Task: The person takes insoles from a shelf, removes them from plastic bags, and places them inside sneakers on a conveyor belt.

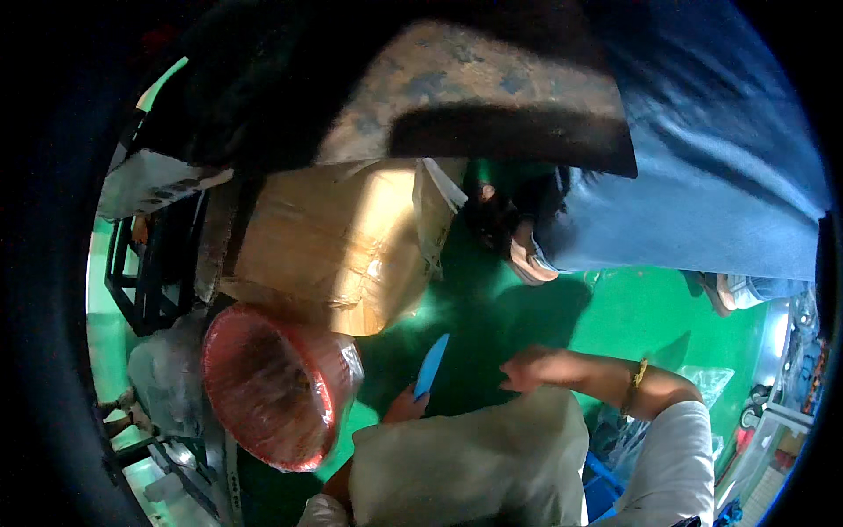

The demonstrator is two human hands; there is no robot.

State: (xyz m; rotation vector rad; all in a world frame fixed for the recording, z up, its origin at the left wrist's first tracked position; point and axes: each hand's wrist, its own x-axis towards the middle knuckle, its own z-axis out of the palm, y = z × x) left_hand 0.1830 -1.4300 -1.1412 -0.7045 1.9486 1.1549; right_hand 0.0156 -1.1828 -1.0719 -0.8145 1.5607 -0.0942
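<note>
Low in the middle, my left hand point(407, 405) is closed around the lower end of a flat, blue, knife-shaped piece point(431, 367). Its narrow tip points up and slightly right. Part of that hand is hidden behind the beige cloth point(470, 457) in front of me. To its right, my right hand point(529, 368) hovers just above the cloth's upper edge, fingers curled and drawn together. What they may hold is too blurred to make out. A yellow band point(637, 375) circles my right wrist.
Left of my left hand, a red round bin point(338, 360) lined with clear plastic tilts toward me. Beyond it stands a brown cardboard box point(303, 233) under a dark-edged board point(518, 79). A person in blue jeans point(685, 193) is at the upper right. Clear plastic bags point(707, 384) lie on the green floor point(637, 312).
</note>
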